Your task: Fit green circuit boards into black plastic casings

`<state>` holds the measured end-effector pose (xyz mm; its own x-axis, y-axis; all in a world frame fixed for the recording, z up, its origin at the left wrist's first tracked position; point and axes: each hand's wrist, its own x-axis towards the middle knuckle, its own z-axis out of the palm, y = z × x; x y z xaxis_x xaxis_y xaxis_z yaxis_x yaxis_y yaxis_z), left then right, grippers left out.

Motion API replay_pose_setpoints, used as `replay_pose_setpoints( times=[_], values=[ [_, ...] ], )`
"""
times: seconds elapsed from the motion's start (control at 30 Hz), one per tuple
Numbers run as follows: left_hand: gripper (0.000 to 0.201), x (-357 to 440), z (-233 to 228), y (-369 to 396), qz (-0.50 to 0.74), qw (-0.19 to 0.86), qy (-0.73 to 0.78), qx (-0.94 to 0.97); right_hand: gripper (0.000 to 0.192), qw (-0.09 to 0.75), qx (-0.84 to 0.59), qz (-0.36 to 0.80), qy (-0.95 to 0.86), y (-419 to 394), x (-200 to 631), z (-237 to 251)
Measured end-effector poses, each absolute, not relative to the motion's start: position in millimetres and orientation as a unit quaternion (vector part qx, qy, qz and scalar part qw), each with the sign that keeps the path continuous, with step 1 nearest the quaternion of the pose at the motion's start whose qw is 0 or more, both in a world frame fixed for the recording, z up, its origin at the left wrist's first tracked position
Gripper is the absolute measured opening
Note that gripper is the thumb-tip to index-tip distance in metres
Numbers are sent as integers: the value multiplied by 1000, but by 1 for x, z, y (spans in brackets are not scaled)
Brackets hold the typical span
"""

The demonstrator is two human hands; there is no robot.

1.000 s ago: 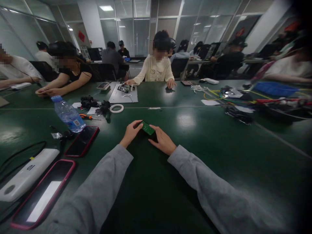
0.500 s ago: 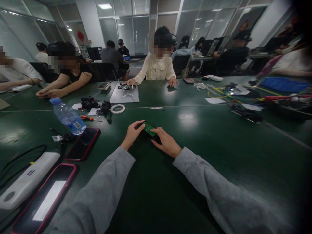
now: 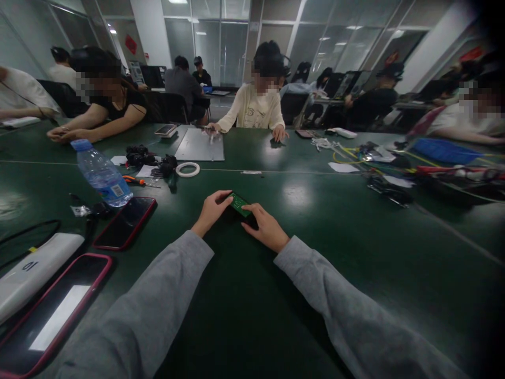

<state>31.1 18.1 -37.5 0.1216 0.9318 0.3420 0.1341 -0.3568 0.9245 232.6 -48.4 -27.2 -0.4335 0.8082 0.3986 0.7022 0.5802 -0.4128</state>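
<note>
A small green circuit board [image 3: 239, 204] is held between my two hands over the dark green table [image 3: 244, 295]. My left hand [image 3: 213, 211] grips its left end, thumb on the top face. At the opposite end, my right hand [image 3: 267, 227] pinches the board, with thumb and forefinger closed on its edge. White marks or pads show on the board's upper face; its underside is hidden. Whether it touches the tabletop I cannot tell.
To my left are a water bottle [image 3: 101, 176], a phone [image 3: 126, 223], a pink-cased phone [image 3: 55, 316] and a white device [image 3: 39, 271]. Beyond lie a screwdriver [image 3: 138, 181], a tape roll [image 3: 188, 169] and black cables [image 3: 148, 160]. Across the table sits a person [image 3: 256, 108]; a blue tray [image 3: 447, 151] stands right.
My view has shifted slightly, so the objects at left appear further left. Both hands keep their hold on the circuit board. The person opposite has lifted a part off the grey sheet.
</note>
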Motion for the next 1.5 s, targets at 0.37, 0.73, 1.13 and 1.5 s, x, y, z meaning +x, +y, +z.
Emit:
replay_pose_setpoints(
  times=[0.37,0.73,1.13,1.5],
  values=[
    [34,33,-35,15,516,390,410,643,65,329,-434,73,-836,-49,235,-27],
    [34,32,-32,12,520,404,404,635,64,327,-459,95,-821,-42,238,-35],
    [35,33,-32,11,520,406,405,633,67,320,-448,74,-832,-46,236,-32],
    [33,33,-30,9,518,408,402,635,66,316,-456,77,-829,-45,237,-34]
  ],
)
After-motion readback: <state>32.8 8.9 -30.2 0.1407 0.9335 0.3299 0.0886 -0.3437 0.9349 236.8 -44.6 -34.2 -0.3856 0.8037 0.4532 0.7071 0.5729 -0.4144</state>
